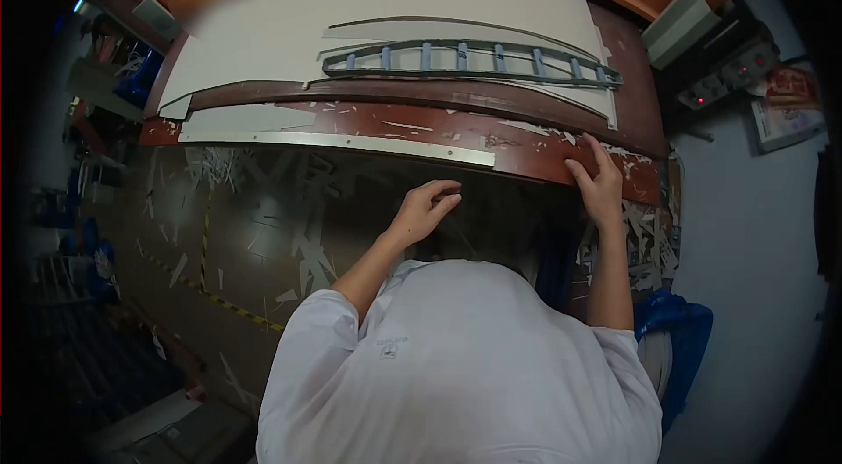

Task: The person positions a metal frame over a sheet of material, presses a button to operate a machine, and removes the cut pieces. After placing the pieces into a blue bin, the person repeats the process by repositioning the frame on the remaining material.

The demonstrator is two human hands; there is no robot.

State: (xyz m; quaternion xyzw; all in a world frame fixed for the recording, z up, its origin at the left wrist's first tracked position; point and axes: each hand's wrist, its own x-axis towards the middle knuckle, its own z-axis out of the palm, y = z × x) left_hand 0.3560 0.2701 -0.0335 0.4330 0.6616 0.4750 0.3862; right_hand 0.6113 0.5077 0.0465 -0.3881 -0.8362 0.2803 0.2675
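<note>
My left hand (427, 210) hangs in the air just in front of the table's front edge, its fingers half curled with a gap to the thumb and nothing between them. At the right part of that edge is my right hand (601, 185), thumb and fingers apart, its fingertips over the reddish-brown tabletop (535, 155) among small white scraps. Beyond the hands, a long grey-blue ladder-shaped frame (463, 59) with several cross pieces lies on a large white sheet (254, 43). The sheet's near edge is cut in a shallow curve.
A pale metal strip (351, 142) runs along the table's front edge. Paper offcuts (311, 258) litter the floor, which carries yellow-black tape (203, 245). At the right are a power strip (732, 78) with red lights, a box (785, 113) and a blue plastic bag (680, 324).
</note>
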